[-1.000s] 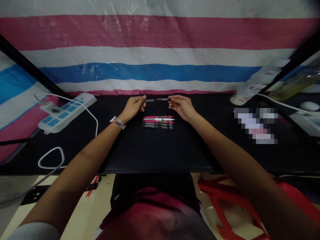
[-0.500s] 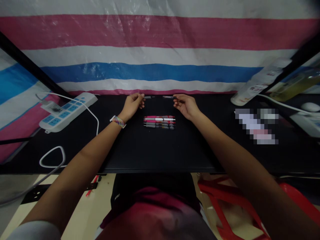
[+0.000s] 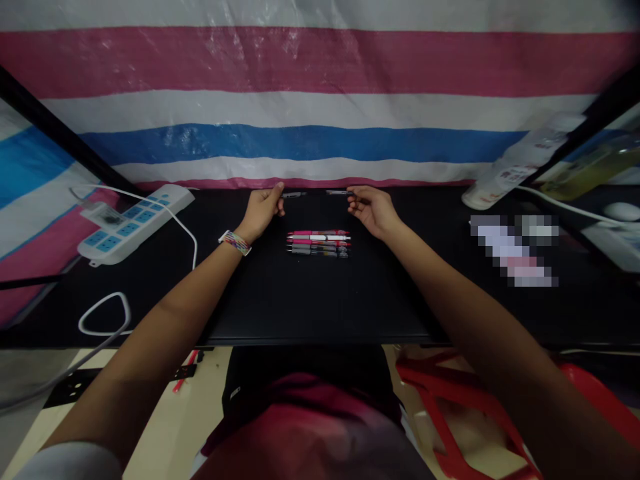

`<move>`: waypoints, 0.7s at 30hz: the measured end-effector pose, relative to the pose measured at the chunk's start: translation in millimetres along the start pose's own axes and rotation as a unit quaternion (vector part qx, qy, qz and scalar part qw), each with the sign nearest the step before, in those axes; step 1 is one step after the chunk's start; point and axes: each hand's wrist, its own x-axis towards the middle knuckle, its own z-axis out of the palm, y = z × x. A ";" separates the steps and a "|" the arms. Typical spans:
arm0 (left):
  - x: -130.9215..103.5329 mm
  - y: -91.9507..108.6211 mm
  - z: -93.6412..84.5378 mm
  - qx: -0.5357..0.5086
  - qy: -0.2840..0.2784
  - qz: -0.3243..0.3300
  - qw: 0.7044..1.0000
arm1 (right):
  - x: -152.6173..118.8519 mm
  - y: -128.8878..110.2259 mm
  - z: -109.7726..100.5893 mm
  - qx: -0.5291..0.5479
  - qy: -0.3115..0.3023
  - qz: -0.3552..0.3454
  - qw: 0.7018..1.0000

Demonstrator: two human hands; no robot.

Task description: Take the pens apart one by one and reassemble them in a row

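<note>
My left hand [image 3: 264,208] is at the back of the black table, thumb and fingers closed on the end of a dark pen piece [image 3: 295,195] that points right. Across a small gap, my right hand [image 3: 371,208] pinches a thin pen piece [image 3: 336,193], clear and dark, pointing left. Whether these are two parts of one pen I cannot make out. Between my hands and nearer to me, several pens [image 3: 319,238] lie side by side in a row, red or pink ones behind and grey-black ones in front.
A white power strip [image 3: 135,227] with a plugged-in cable lies left. On the right lean a milky bottle [image 3: 520,163] and a bottle of yellow liquid [image 3: 585,170], near a blurred-out item [image 3: 515,253]. A striped sheet [image 3: 320,63] hangs behind; a red stool [image 3: 455,393] stands below.
My left hand has shifted slightly left, its thumb now tilted up, and the pen piece in it has moved left too. My right hand has barely moved; the row of pens stays put.
</note>
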 end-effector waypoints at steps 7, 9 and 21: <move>0.1 -1.0 -0.6 -0.009 0.003 -0.003 1.000 | 1.0 0.9 -0.8 0.001 0.000 -0.004 1.000; 0.2 -1.0 -0.5 -0.008 0.006 0.000 1.000 | 0.9 0.6 -0.7 -0.005 -0.004 -0.005 1.000; 1.4 -0.2 -0.2 -0.019 0.015 0.001 1.000 | -0.5 -1.4 0.1 -0.006 -0.005 0.006 1.000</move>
